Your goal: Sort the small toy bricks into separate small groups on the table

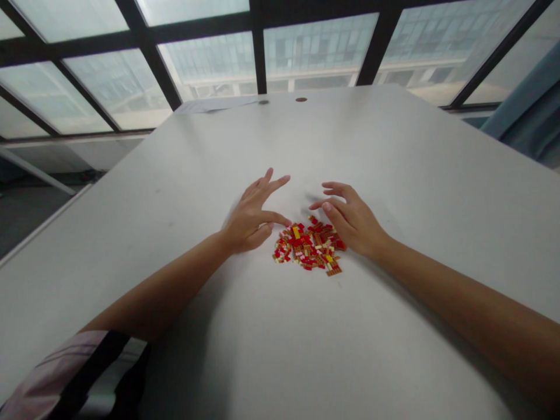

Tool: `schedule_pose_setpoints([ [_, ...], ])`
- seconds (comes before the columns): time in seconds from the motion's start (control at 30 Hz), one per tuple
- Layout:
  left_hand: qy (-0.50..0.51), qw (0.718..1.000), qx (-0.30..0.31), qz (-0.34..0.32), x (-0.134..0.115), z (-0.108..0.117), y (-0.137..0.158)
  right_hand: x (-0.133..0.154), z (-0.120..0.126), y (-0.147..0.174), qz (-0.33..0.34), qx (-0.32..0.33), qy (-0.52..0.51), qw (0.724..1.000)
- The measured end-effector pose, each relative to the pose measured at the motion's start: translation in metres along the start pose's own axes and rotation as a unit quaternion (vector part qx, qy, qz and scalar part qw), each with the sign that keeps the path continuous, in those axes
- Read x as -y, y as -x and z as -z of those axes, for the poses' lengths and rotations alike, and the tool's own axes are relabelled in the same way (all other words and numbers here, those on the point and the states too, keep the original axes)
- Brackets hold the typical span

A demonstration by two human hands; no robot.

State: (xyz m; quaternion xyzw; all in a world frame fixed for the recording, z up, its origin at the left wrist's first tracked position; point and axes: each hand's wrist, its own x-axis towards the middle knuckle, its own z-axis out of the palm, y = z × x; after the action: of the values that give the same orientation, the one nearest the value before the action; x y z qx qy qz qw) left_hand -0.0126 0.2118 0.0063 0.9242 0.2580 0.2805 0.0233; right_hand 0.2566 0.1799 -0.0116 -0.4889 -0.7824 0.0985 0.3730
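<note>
A loose pile of small toy bricks, red, brown, yellow and whitish, lies on the white table. At the pile's left edge is my left hand, its fingers spread; one fingertip reaches the bricks, though I cannot tell if it touches them. My right hand hovers over the right side of the pile, fingers apart and slightly bent, with nothing seen between them. It hides some bricks there. A yellow brick stands out near the top of the heap.
At the table's far edge lie white sheets of paper. Two round dark spots, one of them a brownish disc, show near that edge. Dark-framed windows stand behind the table, and a blue curtain hangs at the right.
</note>
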Motion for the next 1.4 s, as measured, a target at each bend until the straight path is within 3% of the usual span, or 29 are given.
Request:
schedule_pose_setpoints([
  [0.1,-0.01,1.0,0.01,-0.009,0.0,-0.001,0.0,0.0,0.0,0.0,0.002,0.002,-0.001,1.0],
  [0.3,-0.037,0.998,0.023,0.052,0.001,-0.001,0.0,-0.001,0.001,-0.001,0.004,0.007,-0.002,1.0],
  [0.47,-0.046,0.997,-0.004,0.068,0.001,-0.003,-0.001,-0.002,0.0,0.0,0.006,0.006,0.0,1.0],
  [0.83,-0.077,0.992,0.004,0.1,0.002,-0.009,-0.003,-0.001,0.001,0.0,0.005,0.008,0.001,1.0],
  [1.4,-0.118,0.985,-0.032,0.121,0.007,-0.012,-0.003,-0.002,0.001,0.0,0.007,0.011,0.007,1.0],
])
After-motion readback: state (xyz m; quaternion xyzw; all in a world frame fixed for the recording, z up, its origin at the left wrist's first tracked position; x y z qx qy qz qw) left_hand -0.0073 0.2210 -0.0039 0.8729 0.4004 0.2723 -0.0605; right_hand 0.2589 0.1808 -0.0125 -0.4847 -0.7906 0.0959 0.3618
